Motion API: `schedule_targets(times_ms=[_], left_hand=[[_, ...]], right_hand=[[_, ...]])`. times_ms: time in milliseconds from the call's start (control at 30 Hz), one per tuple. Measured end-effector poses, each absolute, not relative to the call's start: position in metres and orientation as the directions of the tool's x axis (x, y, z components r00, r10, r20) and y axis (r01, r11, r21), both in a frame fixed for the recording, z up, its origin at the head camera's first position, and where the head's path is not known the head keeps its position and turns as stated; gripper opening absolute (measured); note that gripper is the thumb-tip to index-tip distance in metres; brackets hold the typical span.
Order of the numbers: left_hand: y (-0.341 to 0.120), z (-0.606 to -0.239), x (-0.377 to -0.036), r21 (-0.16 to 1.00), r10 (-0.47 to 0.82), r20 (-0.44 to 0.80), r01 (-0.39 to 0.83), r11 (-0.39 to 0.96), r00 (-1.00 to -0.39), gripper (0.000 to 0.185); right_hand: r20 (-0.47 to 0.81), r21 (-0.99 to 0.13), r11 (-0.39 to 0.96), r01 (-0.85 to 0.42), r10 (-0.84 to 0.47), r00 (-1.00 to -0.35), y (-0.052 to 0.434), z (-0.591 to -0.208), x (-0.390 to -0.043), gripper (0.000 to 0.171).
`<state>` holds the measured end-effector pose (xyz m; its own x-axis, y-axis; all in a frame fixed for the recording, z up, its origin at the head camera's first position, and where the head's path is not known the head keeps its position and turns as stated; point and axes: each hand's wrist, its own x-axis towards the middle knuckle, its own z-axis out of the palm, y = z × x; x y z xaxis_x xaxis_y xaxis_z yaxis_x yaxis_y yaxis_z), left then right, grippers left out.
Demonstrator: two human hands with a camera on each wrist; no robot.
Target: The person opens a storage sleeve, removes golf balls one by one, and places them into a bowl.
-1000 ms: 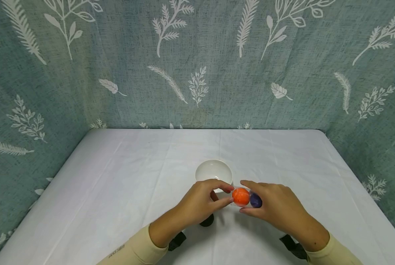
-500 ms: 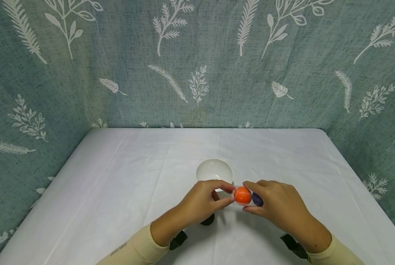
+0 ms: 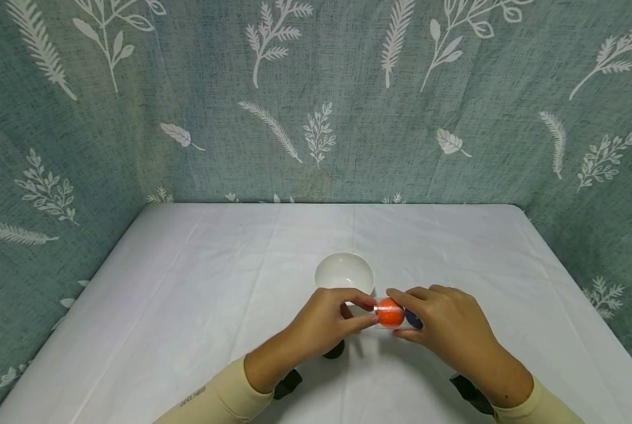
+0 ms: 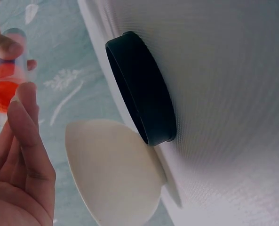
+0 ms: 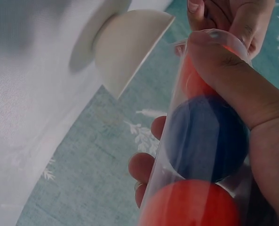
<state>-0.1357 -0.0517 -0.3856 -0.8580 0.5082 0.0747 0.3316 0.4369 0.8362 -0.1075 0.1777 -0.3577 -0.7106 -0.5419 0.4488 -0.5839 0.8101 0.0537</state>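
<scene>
A: Head view first. The right hand (image 3: 445, 321) is wrapped round a clear tube (image 3: 395, 313) held level above the worktop (image 3: 188, 294), just in front of the white bowl (image 3: 344, 272). The left hand (image 3: 323, 324) pinches the tube's open end, beside the orange ball (image 3: 389, 312). A dark blue ball (image 3: 413, 319) sits behind it, half hidden by the right fingers.

B: So how would you handle the step well?

A: My judgement: keep the right grip firm on the body so the tube cannot twist, and let the left thumb and forefinger work at the mouth only, over the bowl rather than beside it, so a loose ball drops in.

B: And the left wrist view?

A: The left fingertips (image 4: 24, 101) close on the tube end (image 4: 7, 70), orange showing through the plastic. A black cap (image 4: 141, 89) lies on the worktop close to the bowl (image 4: 113, 169), apart from the hand.

B: Right wrist?

A: The right thumb (image 5: 233, 80) lies curled across the tube wall (image 5: 172, 141), fingers round the far side. Inside the grip sit three balls in line: an orange one at the mouth (image 5: 193, 80), the blue one (image 5: 207, 139) under the thumb, another orange one (image 5: 191, 205) toward the palm. The bowl's rim (image 5: 139, 52) stands just beyond the mouth.
</scene>
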Motion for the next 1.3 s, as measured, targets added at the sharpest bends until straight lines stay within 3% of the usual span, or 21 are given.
schedule_targets(times_ms=[1300], left_hand=[[-0.0541, -0.3830, -0.1367, 0.886, 0.527, 0.049, 0.280, 0.368, -0.848, 0.022]], right_hand=[[0.361, -0.023, 0.845, -0.535, -0.492, -0.792, 0.1779, -0.3540, -0.1087, 0.066]])
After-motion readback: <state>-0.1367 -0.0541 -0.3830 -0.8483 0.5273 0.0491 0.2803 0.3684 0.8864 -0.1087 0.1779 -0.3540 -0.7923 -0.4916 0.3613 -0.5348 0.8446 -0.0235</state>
